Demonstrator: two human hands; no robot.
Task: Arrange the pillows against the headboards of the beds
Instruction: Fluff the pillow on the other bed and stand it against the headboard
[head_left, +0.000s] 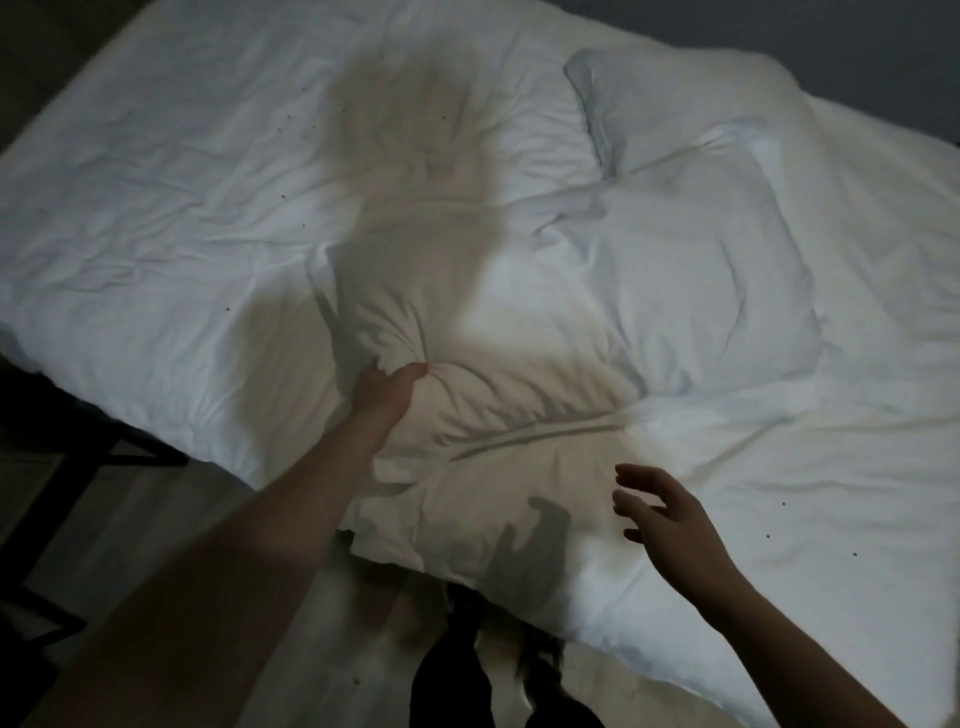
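A white pillow (498, 374) lies on the bed near its front edge, creased where it is bunched. My left hand (387, 389) grips a fold of that pillow at its left side. My right hand (670, 519) hovers above the bedding to the pillow's right, fingers spread and holding nothing. A second white pillow (691, 291) lies just behind and to the right. A third pillow (649, 104) sits farther back, near the dark headboard (883, 47) at the top right.
The white duvet (182, 208) covers the whole bed, wrinkled throughout. A dark frame (78, 457) stands on the floor at the left. Pale floor and my feet show below the bed's edge at the bottom centre.
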